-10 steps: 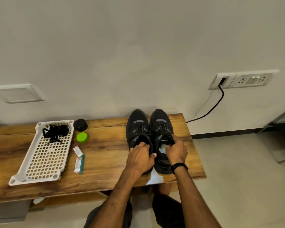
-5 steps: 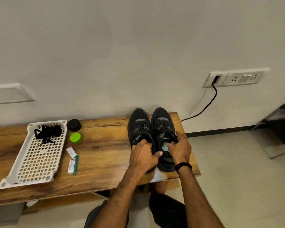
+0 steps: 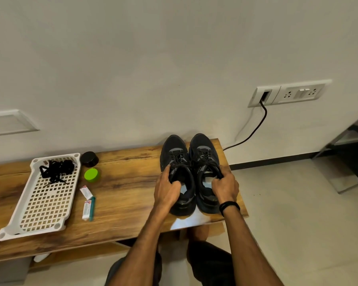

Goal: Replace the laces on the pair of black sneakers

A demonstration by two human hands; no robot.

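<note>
Two black sneakers stand side by side at the right end of the wooden bench point(image 3: 124, 182), toes toward the wall, both laced. My left hand point(image 3: 167, 189) grips the collar of the left sneaker point(image 3: 174, 155), fingers curled into its opening. My right hand point(image 3: 225, 185) grips the collar of the right sneaker point(image 3: 203, 153) the same way; a black band sits on that wrist. A bundle of loose black laces point(image 3: 56, 169) lies at the far end of a white perforated tray point(image 3: 43, 205) on the bench's left.
Beside the tray stand a black round jar point(image 3: 89, 159) and a green lid point(image 3: 91, 175); two small packets point(image 3: 87, 201) lie nearer me. A black cable point(image 3: 254, 129) runs from a wall socket down behind the bench. Tiled floor lies to the right.
Both hands shifted on the sneakers: the left hand's fingers now reach into the left shoe's opening, the right hand moved to the right shoe's outer collar. The shoes stay in place.
</note>
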